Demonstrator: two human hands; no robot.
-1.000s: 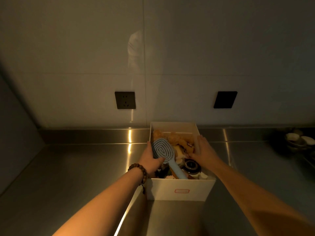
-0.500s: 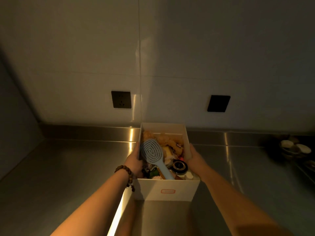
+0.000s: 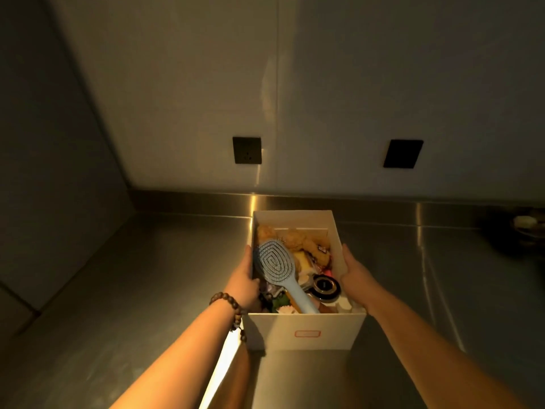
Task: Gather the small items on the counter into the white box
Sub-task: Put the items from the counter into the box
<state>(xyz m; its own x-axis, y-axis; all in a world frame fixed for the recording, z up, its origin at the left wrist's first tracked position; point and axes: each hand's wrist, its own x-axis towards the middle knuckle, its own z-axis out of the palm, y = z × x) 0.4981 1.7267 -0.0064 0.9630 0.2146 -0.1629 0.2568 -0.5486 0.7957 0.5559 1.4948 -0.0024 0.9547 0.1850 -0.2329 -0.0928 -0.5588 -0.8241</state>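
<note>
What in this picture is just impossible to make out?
- Head view: left hand fingers, hidden behind the white box wall.
- Items under the blue hairbrush, covered and dim.
- Red label on the box front, too small to read.
- Dishes at the right edge, dark and cut off.

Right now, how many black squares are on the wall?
2. One socket is on the wall left of the tile seam, above the box's left corner. The other black plate is further right. More could lie outside the picture.

Steel counter (image 3: 153, 276), white wall (image 3: 354, 84), 2 black outlets (image 3: 246, 150), dim light
</note>
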